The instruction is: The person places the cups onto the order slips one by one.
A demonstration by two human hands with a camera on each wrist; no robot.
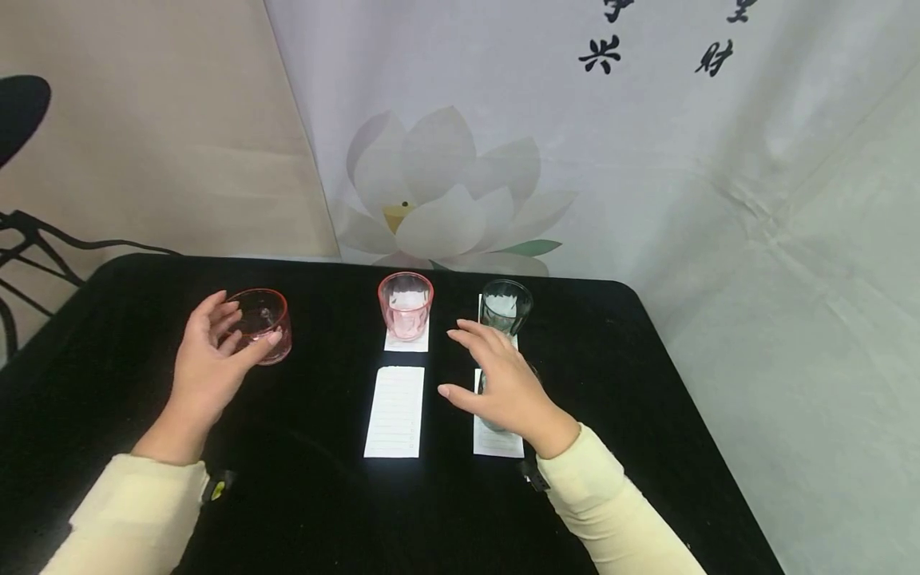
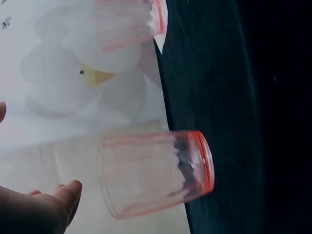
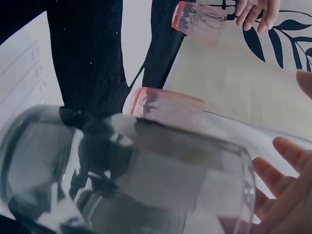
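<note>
On the left of the table, my left hand (image 1: 204, 359) curves loosely around a pink clear glass (image 1: 283, 326), fingers behind and thumb in front. In the left wrist view, the fingertips (image 2: 72, 192) stand apart from that upright glass (image 2: 146, 170). My right hand (image 1: 513, 395) is spread over a grey-tinted glass (image 1: 496, 425) and hides most of it. The right wrist view shows the grey glass (image 3: 131, 165) large, with the fingers (image 3: 273, 178) spread around its rim end.
A second pink glass (image 1: 406, 311) and a second grey glass (image 1: 507, 302) stand on white slips at the back. A lined slip (image 1: 395, 415) lies front centre; another slip (image 1: 498, 446) is under the near grey glass. The black table (image 1: 309, 495) meets a hanging cloth (image 1: 611, 200) behind.
</note>
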